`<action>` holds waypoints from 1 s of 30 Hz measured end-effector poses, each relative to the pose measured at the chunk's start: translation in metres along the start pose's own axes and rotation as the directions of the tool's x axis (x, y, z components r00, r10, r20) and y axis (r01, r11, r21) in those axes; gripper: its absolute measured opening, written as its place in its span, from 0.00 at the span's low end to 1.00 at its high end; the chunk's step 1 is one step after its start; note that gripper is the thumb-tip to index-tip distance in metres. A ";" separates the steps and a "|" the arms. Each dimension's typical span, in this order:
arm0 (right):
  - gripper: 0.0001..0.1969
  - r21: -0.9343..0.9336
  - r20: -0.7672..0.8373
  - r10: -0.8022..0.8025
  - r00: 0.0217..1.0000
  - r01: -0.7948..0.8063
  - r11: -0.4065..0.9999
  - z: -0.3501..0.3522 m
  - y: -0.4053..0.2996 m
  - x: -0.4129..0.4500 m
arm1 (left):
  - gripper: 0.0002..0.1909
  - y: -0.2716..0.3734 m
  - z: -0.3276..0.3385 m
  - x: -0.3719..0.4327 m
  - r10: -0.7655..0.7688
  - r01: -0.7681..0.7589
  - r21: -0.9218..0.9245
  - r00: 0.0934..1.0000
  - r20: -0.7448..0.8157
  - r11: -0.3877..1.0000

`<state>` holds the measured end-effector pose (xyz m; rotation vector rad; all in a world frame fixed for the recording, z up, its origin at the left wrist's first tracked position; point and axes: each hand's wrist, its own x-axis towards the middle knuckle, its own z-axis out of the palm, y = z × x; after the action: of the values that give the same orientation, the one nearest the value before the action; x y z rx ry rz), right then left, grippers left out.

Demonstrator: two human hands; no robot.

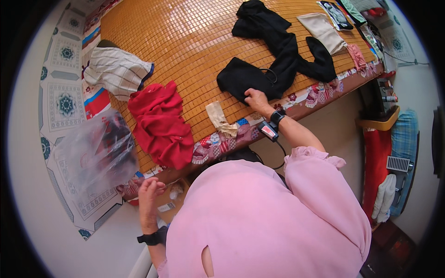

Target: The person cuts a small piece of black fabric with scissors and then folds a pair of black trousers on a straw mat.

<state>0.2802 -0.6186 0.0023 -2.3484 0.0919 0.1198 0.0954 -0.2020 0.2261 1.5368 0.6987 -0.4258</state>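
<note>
A black garment (259, 74), crumpled and long, stretches across the woven mat from its near edge towards the back; a thin dark cord loop lies on it. At its near edge, my right hand (258, 100) grips the cloth with bent fingers. My left hand (150, 194) is raised in front of the bed's edge, fingers loosely curled, with nothing visible in it. The closest cloth to it is a rumpled red garment (161, 123) with small buttons. Between the red and black garments lies a small cream cloth piece (220, 118).
The brown mat (167, 45) covers the bed. A checked white garment (118, 71) and a clear plastic bag (100, 153) are at left. Folded beige cloth (323, 33) and a pink cloth (356, 57) are at right. A cable hangs by the bed's edge; a cardboard box (174, 198) stands below.
</note>
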 end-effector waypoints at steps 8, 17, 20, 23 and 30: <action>0.07 -0.224 -0.324 -0.012 0.946 -0.064 0.972 -0.068 0.079 0.050 | 0.10 -0.020 0.049 -0.008 -0.046 0.039 -0.080 0.995 -0.084 0.996; 0.07 -0.549 -0.065 0.021 0.998 -0.053 0.834 -0.045 0.068 0.073 | 0.09 -0.033 0.064 -0.035 -0.100 0.071 -0.147 0.975 -0.197 0.987; 0.08 -0.587 -0.015 0.087 0.996 -0.079 0.806 -0.050 0.069 0.080 | 0.09 -0.038 0.067 -0.037 -0.113 0.079 -0.184 0.977 -0.180 0.980; 0.09 -0.509 0.034 0.203 0.979 -0.158 0.846 -0.075 0.072 0.076 | 0.08 -0.043 0.063 -0.030 -0.112 0.080 -0.177 0.977 -0.179 0.981; 0.13 0.211 0.060 0.359 0.931 -0.363 0.907 -0.089 0.061 0.029 | 0.08 -0.052 0.055 -0.012 -0.153 0.127 -0.190 0.979 -0.133 0.974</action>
<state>0.3078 -0.7256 0.0186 -2.0854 0.5072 0.2995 0.0602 -0.2591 0.1895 1.3607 0.9403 -0.3462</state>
